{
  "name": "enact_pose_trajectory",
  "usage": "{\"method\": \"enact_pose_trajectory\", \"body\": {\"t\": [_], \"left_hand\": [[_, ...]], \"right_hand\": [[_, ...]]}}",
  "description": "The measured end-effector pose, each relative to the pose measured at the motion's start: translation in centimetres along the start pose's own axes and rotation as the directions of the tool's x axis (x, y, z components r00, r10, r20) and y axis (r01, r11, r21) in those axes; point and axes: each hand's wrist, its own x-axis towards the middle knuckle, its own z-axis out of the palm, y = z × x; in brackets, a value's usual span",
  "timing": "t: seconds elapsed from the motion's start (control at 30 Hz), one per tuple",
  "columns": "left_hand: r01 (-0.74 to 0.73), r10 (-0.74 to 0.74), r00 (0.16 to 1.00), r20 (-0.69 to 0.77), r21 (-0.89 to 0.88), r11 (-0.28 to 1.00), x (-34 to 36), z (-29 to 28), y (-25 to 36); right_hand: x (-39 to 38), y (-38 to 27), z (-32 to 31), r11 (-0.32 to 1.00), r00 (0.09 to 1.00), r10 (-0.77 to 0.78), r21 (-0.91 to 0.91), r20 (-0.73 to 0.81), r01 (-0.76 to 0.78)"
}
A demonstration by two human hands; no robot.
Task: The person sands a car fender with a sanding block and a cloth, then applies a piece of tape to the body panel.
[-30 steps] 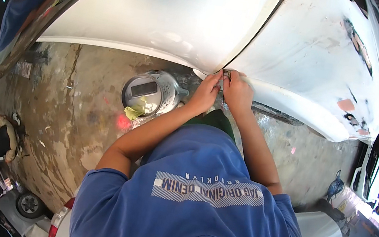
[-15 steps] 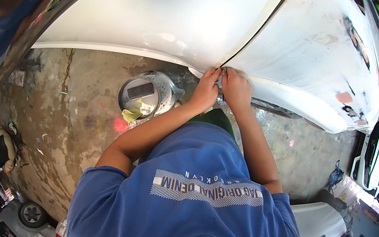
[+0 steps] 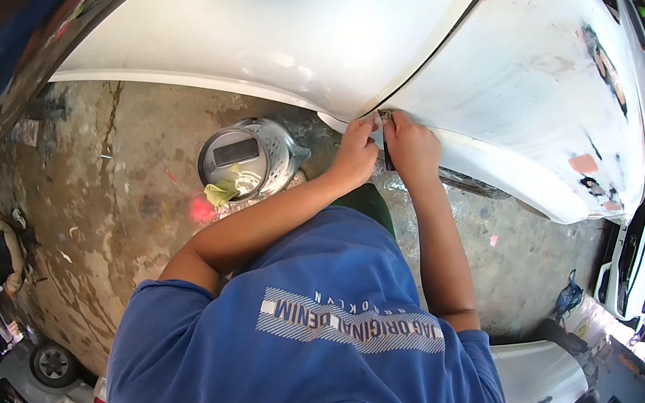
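Note:
A white car's side panels (image 3: 284, 18) fill the far side, split by a dark narrow gap (image 3: 434, 55) with a pale cream strip (image 3: 424, 47) along its left edge. At the gap's lower end, my left hand (image 3: 358, 152) is closed, thumb and fingertips pinched together. My right hand (image 3: 412, 150) is curled closed just beside it, knuckles up against the panel's lower edge. A small tan bit shows between the fingertips, too small to name. Below them a short dark strip shows between the hands; whether it is held I cannot tell.
A round metal container (image 3: 207, 158) stands on the stained concrete floor (image 3: 123, 237) to my left, with a dark rectangular block and a yellow-green cloth (image 3: 221, 192) on it. Behind me is a silver car (image 3: 535, 379). A person (image 3: 6, 257) crouches at far left.
My right hand has shifted slightly right and up, and the gap between my two hands has widened a little. More of the dark strip shows between them.

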Motion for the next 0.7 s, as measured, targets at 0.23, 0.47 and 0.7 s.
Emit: {"method": "enact_pose_trajectory", "body": {"t": [0.23, 0.47, 0.7], "left_hand": [[-0.07, 0.071, 0.996, 0.055, -0.013, 0.997, 0.2, -0.1, 0.0], [-0.155, 0.155, 0.988, 0.011, 0.148, 0.977, 0.1, 0.2, -0.8], [-0.056, 0.056, 0.998, 0.001, 0.184, 0.981, 1.0, 0.2, -2.5]], "right_hand": [[0.1, -0.4, 0.5, 1.0, 0.999, 0.031, -0.003, -0.03, -0.031], [0.1, -0.4, 0.6, 1.0, 0.999, 0.006, 0.006, -0.044, -0.005], [-0.2, -0.2, 2.7, 0.999, 0.999, 0.048, 0.01, 0.024, -0.048]]}}
